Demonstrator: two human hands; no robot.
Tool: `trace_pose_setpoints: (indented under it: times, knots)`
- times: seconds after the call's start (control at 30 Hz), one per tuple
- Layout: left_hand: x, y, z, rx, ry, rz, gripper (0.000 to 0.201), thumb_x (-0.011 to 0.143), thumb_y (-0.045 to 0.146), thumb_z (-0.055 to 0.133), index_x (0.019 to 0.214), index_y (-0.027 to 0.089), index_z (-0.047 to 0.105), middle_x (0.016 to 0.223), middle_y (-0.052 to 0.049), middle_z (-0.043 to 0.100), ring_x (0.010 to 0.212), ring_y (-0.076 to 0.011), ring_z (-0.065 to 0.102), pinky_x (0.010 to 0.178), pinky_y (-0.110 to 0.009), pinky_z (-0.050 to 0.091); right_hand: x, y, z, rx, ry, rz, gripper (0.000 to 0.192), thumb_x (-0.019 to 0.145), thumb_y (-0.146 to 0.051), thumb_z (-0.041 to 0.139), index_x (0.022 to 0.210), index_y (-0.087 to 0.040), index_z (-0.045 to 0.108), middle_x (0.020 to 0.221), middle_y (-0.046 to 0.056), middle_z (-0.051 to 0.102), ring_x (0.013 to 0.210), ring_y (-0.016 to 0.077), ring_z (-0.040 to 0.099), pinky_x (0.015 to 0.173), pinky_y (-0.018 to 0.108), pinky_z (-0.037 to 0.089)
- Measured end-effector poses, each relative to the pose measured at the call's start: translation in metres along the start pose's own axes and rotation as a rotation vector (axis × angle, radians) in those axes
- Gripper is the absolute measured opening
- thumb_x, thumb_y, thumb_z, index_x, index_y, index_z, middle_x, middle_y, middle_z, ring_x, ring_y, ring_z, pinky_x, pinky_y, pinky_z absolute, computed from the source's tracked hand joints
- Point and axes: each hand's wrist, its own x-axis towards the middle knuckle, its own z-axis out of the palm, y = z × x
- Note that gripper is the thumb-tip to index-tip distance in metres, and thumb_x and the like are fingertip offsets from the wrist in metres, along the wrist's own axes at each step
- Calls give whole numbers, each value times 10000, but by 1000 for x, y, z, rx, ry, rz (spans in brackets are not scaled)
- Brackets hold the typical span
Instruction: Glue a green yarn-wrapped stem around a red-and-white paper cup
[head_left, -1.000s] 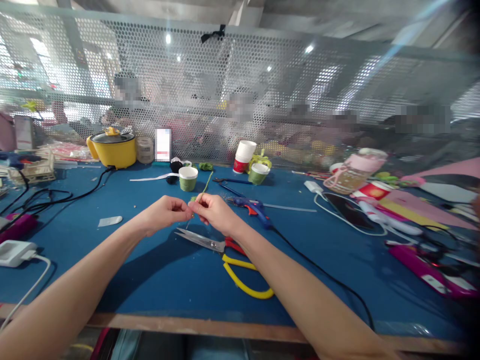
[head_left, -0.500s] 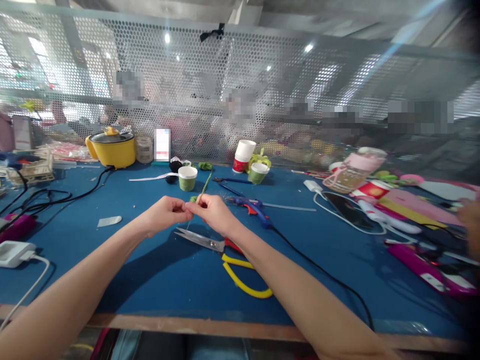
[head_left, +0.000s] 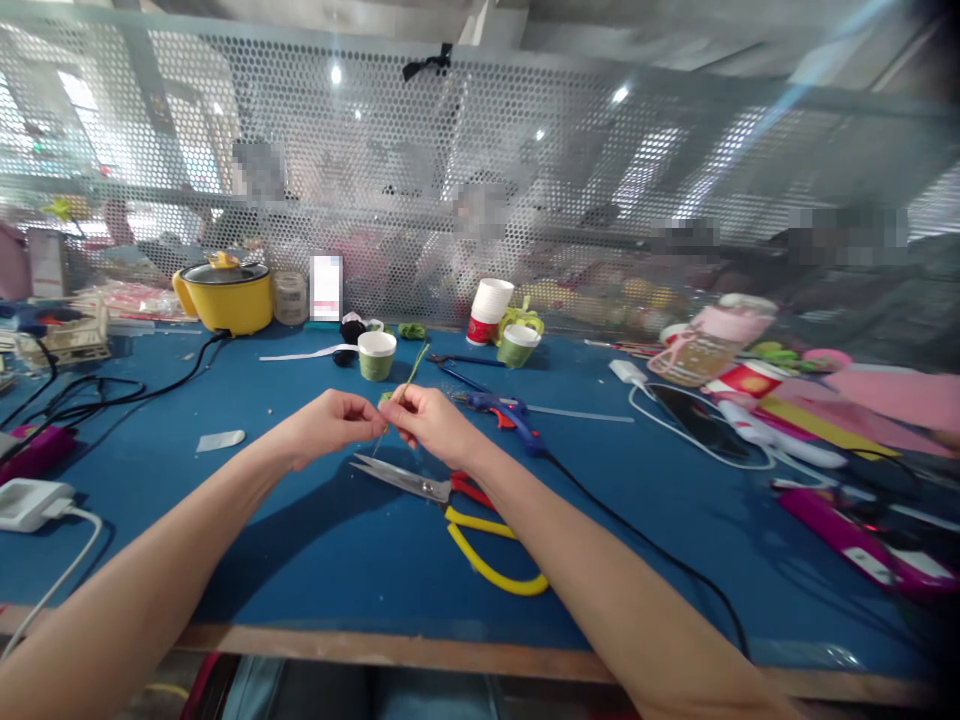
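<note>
Right hand has its grip pinched on the green stem, long axis slanting far and slightly right, over mid-table. Left hand sits just left, fingertips together, their hold hidden; right hand is nearer the stem.

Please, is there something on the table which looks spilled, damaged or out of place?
I see no clear spill or damage. Only the scissors look slightly odd: blades parted, tips near the left hand.
</note>
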Motion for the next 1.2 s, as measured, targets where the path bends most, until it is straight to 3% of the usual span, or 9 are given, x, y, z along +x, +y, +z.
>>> trace_pose_setpoints:
  times: [0.33,0.57,0.83,1.2]
  knots:
    - [0,1,3,1,33,24,249,662,356,560,674,107,562,562,45,446,497,-57,303,460,-205,196,0,2,2,-112,83,-14,270,745,-398,525,627,-166,452,426,-75,410,363,55,356,383,192,270]
    - [1,0,6,-16,50,27,228,652,330,571,672,104,557,552,52,409,503,-57,292,466,-206,195,1,4,4,-120,124,-7,327,698,-446,567,589,-174,425,423,-78,394,373,52,330,385,198,248]
    - [3,-3,4,-81,15,1,232,663,355,566,631,131,517,500,67,352,441,-50,216,418,-219,138,1,5,1,213,-79,-22,285,708,-432,566,697,-161,476,543,-45,490,446,60,432,430,198,364]
    - [0,1,1,24,43,28,221,676,344,546,645,125,535,517,56,378,465,-52,246,424,-208,162,1,4,1,-71,44,-14,300,728,-444,540,654,-165,457,437,-74,415,371,58,361,379,192,277]
